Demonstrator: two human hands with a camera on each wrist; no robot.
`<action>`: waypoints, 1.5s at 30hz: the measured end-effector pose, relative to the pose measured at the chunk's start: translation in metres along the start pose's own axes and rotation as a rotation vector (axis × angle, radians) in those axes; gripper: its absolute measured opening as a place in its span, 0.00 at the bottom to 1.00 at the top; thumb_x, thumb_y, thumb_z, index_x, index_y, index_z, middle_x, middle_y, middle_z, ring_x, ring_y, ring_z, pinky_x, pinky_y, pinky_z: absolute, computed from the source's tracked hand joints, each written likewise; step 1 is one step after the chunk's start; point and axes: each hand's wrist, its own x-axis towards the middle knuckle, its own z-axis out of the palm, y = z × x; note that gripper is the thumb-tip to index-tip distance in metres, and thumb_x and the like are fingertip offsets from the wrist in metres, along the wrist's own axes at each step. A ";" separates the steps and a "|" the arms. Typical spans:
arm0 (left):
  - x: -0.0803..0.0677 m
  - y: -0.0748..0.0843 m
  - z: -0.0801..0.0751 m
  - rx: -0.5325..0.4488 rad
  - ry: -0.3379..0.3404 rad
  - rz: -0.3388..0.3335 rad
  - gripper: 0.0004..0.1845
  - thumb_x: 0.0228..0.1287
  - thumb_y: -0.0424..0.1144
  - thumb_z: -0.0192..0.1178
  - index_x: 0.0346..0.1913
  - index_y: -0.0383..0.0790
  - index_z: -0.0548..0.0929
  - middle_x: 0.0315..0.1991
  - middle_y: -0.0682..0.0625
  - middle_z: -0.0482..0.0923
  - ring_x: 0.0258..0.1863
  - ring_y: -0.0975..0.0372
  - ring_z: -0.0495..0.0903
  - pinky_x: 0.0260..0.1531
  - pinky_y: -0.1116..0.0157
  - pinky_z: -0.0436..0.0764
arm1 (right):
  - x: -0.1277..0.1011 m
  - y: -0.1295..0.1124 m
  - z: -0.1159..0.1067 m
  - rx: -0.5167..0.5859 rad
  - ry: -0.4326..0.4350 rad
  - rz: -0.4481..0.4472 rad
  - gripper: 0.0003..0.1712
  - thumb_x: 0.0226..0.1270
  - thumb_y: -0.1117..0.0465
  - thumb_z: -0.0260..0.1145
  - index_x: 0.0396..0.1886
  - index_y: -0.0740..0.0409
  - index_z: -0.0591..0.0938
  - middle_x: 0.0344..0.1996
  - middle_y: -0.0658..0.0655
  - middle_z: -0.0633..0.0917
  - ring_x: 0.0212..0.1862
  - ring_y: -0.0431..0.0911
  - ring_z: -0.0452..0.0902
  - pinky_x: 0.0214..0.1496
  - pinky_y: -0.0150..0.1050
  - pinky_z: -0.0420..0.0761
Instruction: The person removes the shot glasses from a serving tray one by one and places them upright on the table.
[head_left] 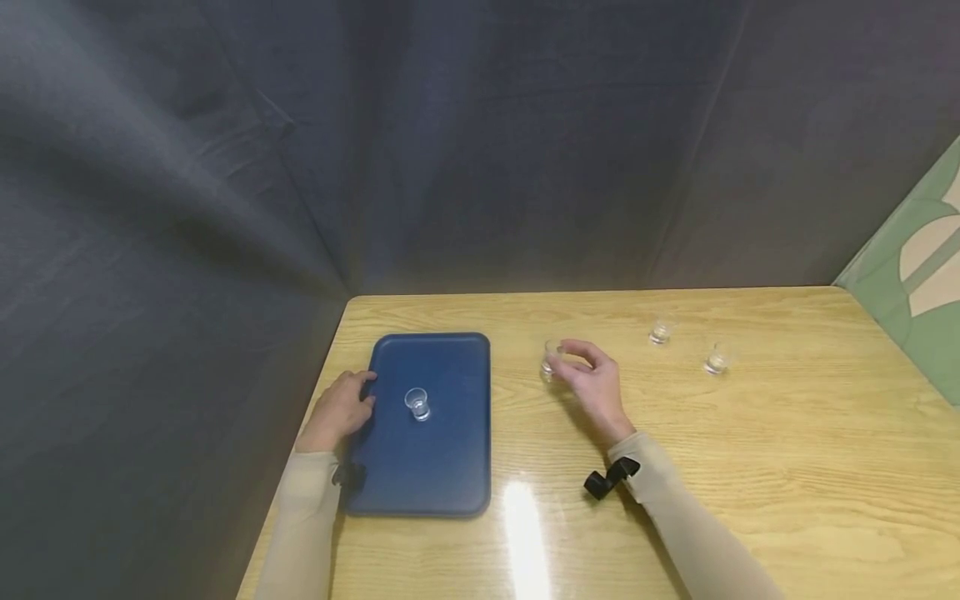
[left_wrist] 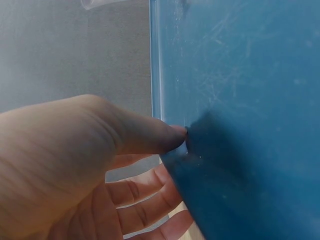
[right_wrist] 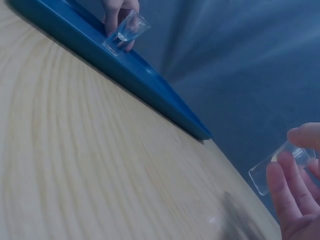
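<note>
A blue tray (head_left: 442, 467) lies on the left part of a wooden table (head_left: 750, 450). One small clear glass (head_left: 417, 404) stands upright near the tray's middle. My left hand (head_left: 358, 393) grips the tray's left rim; in the left wrist view its thumb (left_wrist: 155, 136) lies on top of the tray (left_wrist: 240, 90) with the fingers curled under the edge. Just right of the tray, my right hand (head_left: 581, 367) holds a second small glass (head_left: 551, 360) between thumb and fingers. In the right wrist view this glass (right_wrist: 272, 172) sits tilted in the fingers (right_wrist: 287, 195), and the tray (right_wrist: 125, 67) lies beyond.
Two more small clear glasses (head_left: 660, 332) (head_left: 716, 360) stand on the table to the right. Dark cloth (head_left: 450, 167) hangs behind and to the left of the table. A green patterned panel (head_left: 922, 292) borders the right side.
</note>
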 end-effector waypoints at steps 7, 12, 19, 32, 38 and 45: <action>0.000 -0.001 0.002 -0.008 0.002 -0.005 0.26 0.77 0.36 0.57 0.74 0.33 0.74 0.64 0.29 0.76 0.58 0.40 0.81 0.63 0.39 0.79 | 0.001 -0.002 -0.013 -0.026 0.043 0.030 0.28 0.70 0.57 0.77 0.66 0.62 0.81 0.48 0.50 0.88 0.39 0.39 0.90 0.47 0.32 0.88; -0.001 -0.001 0.002 -0.008 0.007 -0.012 0.26 0.78 0.36 0.57 0.75 0.33 0.74 0.65 0.30 0.76 0.60 0.39 0.80 0.64 0.38 0.78 | 0.004 -0.003 -0.024 -0.021 0.079 0.053 0.30 0.70 0.55 0.77 0.68 0.61 0.80 0.48 0.46 0.88 0.39 0.38 0.89 0.47 0.30 0.86; 0.000 -0.003 0.002 -0.003 0.012 -0.005 0.26 0.77 0.36 0.57 0.75 0.32 0.74 0.64 0.30 0.76 0.60 0.39 0.80 0.64 0.38 0.78 | 0.006 -0.005 -0.039 0.051 0.138 0.087 0.30 0.69 0.57 0.78 0.66 0.60 0.80 0.49 0.44 0.86 0.37 0.37 0.88 0.46 0.29 0.87; -0.001 -0.002 0.001 -0.003 0.011 -0.001 0.26 0.77 0.35 0.57 0.74 0.33 0.75 0.62 0.30 0.77 0.54 0.43 0.81 0.61 0.39 0.79 | 0.012 -0.004 -0.072 0.119 0.253 0.037 0.23 0.66 0.64 0.78 0.58 0.62 0.83 0.51 0.48 0.85 0.32 0.35 0.89 0.40 0.27 0.87; 0.000 -0.003 0.001 -0.004 0.009 -0.003 0.26 0.77 0.36 0.57 0.75 0.33 0.74 0.62 0.30 0.77 0.55 0.43 0.81 0.61 0.39 0.80 | 0.012 -0.003 -0.091 0.098 0.282 0.046 0.23 0.65 0.64 0.79 0.58 0.59 0.83 0.43 0.43 0.87 0.31 0.35 0.89 0.39 0.26 0.86; 0.000 -0.003 0.002 -0.005 0.008 -0.006 0.27 0.77 0.36 0.58 0.75 0.33 0.74 0.62 0.31 0.77 0.56 0.42 0.81 0.61 0.39 0.80 | 0.016 -0.003 -0.110 0.074 0.349 0.042 0.23 0.65 0.63 0.79 0.58 0.57 0.84 0.36 0.40 0.88 0.29 0.33 0.87 0.34 0.23 0.82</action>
